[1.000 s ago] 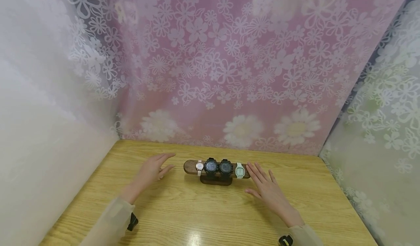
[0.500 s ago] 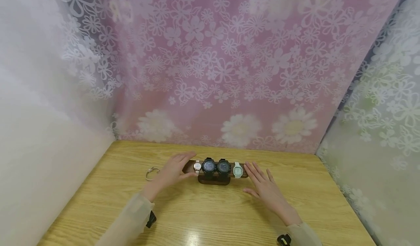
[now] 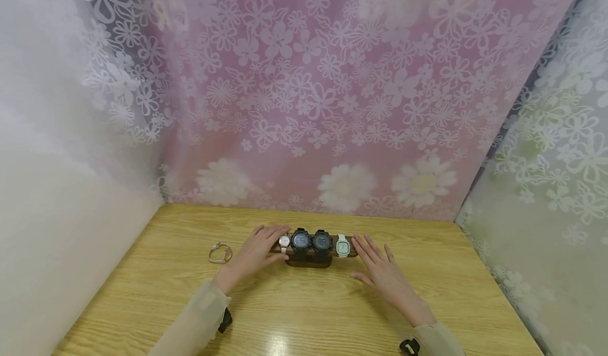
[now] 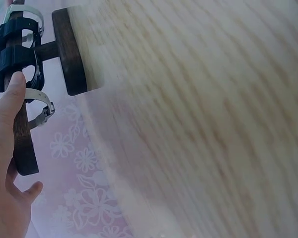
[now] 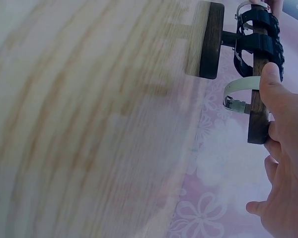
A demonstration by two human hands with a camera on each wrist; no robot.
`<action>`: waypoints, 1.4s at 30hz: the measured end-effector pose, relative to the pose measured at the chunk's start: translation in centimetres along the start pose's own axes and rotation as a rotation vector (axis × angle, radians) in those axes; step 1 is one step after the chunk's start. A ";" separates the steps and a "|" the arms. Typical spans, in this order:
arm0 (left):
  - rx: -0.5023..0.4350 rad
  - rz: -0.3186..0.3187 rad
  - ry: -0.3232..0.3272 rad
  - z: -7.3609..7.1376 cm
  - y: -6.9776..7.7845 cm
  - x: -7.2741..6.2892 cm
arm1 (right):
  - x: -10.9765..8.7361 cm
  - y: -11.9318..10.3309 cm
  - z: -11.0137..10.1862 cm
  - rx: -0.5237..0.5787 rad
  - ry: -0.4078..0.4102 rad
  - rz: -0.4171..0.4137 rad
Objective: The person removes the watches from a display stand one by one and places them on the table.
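A dark wooden watch stand (image 3: 309, 261) stands on the table, its bar raised on a flat base. From left to right the bar bears a small white-strapped watch (image 3: 284, 241), two chunky black watches (image 3: 301, 240) and a pale green watch (image 3: 343, 246). My left hand (image 3: 254, 253) grips the bar's left end, fingertips at the far edge and thumb at the near edge. With fingers extended, my right hand (image 3: 387, 277) touches the right end beside the green watch; its thumb points out apart. In both wrist views a thumb overlaps the bar.
A slim silvery looped band (image 3: 220, 253), like a small watch, lies on the wooden table (image 3: 294, 308) left of my left hand. Floral pink cloth (image 3: 309, 108) hangs along the back edge, with pale hangings (image 3: 560, 213) at both sides.
My left hand has moved right from beside the stand to its left end and now grips it. The silvery band has come into sight behind it. The right hand has stayed put.
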State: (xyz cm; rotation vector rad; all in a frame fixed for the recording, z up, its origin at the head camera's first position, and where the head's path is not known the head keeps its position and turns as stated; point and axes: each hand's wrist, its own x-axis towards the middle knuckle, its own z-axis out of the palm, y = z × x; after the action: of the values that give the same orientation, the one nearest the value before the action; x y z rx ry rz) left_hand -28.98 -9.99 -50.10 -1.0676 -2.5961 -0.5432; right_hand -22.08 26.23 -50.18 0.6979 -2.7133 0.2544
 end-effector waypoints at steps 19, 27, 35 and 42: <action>0.098 0.016 0.053 -1.2 -1.1 -1.2 | 0.1 0.2 0.3 -0.018 0.011 -0.009; 0.086 0.045 0.087 -1.9 -1.9 -1.9 | 0.1 0.2 0.2 0.004 0.010 -0.005; 0.139 0.049 0.144 -2.5 -2.8 -2.9 | 0.0 0.0 0.0 0.026 -0.017 0.018; 0.161 0.033 0.183 -3.5 -3.0 -3.9 | -0.1 -0.1 -0.1 0.029 -0.020 0.026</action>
State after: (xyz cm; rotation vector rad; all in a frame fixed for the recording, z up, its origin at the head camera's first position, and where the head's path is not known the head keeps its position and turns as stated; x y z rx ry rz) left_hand -28.09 -15.87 -49.26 -0.9595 -2.4128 -0.3962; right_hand -21.93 26.18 -50.16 0.6769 -2.7449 0.2952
